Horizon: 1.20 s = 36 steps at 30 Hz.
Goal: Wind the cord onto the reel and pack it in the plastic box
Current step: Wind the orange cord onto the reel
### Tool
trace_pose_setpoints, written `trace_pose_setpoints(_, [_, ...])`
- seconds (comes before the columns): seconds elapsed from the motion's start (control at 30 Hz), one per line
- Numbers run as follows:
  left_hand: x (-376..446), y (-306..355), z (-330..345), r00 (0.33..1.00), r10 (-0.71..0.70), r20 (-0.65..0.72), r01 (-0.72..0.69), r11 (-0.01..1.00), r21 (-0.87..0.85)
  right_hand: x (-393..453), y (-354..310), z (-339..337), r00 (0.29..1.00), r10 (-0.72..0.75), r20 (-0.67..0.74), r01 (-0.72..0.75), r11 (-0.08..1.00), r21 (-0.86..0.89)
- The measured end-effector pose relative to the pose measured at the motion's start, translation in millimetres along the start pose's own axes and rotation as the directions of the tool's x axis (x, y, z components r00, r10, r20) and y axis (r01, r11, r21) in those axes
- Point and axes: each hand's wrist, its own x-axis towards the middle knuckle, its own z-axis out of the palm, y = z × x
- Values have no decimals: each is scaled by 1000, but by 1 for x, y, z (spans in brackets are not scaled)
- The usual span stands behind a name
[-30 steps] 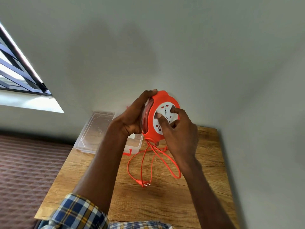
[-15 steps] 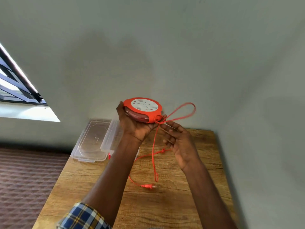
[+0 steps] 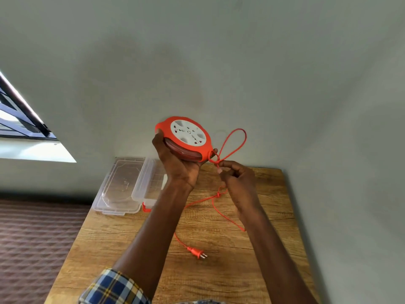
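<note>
- Starting at the left, the clear plastic box (image 3: 151, 183) sits open at the back of the wooden table (image 3: 219, 270), its clear lid (image 3: 119, 187) lying flat just beside it; nothing is packed yet.
- Your left hand (image 3: 177, 165) cups the round orange cord reel with the white socket face (image 3: 186, 139) from below, above the table's back edge. A second ago you held it on edge with the sockets towards you; now it lies nearly flat, face tilted up and right, cord outlet pointing right.
- Your right hand (image 3: 238, 183), off the socket face since then, is closed in a pinch on the thin orange cord (image 3: 232, 145) just beside the outlet, where a loop stands up and right.
- The slack trails down under that hand, with what looks like a knot, and runs back to the orange plug (image 3: 197, 252), prongs pointing right. Winding, I judge, is paused until that tangle is cleared.
</note>
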Motion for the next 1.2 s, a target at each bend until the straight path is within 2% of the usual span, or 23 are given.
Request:
trace_pose_setpoints(0.1, [5, 6, -3, 998, 3, -56, -8, 997, -82, 5, 4, -14, 989, -150, 6, 147, 960, -238])
trace_pose_setpoints(0.13, [7, 10, -7, 996, 5, -84, -15, 993, -115, 8, 6, -20, 985, -173, -21, 155, 924, -350])
trace_pose_setpoints(0.23, [11, 19, -21, 991, 15, -135, -38, 985, -170, 15, 11, -39, 985, -117, -129, 5, 760, -650])
trace_pose_setpoints(0.3, [11, 20, -27, 989, 18, -147, -40, 987, -153, 19, 15, -45, 997, -64, -53, 5, 681, -732])
trace_pose_setpoints(0.33, [11, 20, -28, 989, 17, -149, -39, 988, -146, 19, 14, -43, 998, -65, 23, 63, 702, -709])
trace_pose_setpoints(0.4, [9, 16, -26, 990, 5, -142, -26, 989, -144, 14, 12, -29, 985, -70, 156, 137, 868, -478])
trace_pose_setpoints(0.43, [8, 14, -23, 991, -3, -134, -16, 990, -138, 11, 10, -19, 978, -46, 204, 107, 948, -299])
trace_pose_setpoints(0.5, [6, 9, -17, 993, -24, -116, 10, 993, -119, 9, 9, 1, 977, -40, 209, 55, 996, -68])
trace_pose_setpoints(0.67, [2, -3, -7, 995, -64, -72, 58, 995, -84, 10, 7, 7, 993, -74, 89, 58, 984, 170])
trace_pose_setpoints(0.83, [2, -6, -5, 994, -90, -63, 84, 993, -83, 11, 11, -1, 984, -104, 142, 79, 982, 171])
trace_pose_setpoints(0.97, [-1, -13, -2, 993, -99, -70, 95, 993, -67, 6, 14, 2, 995, -58, 75, 41, 977, 210])
trace_pose_setpoints(1.1, [-3, -15, -2, 992, -102, -74, 99, 994, -53, 5, 14, 0, 988, -34, 153, -6, 966, 257])
trace_pose_setpoints(1.2, [-3, -13, -1, 989, -134, -69, 127, 987, -99, 5, 11, -4, 960, -7, 280, -122, 890, 440])
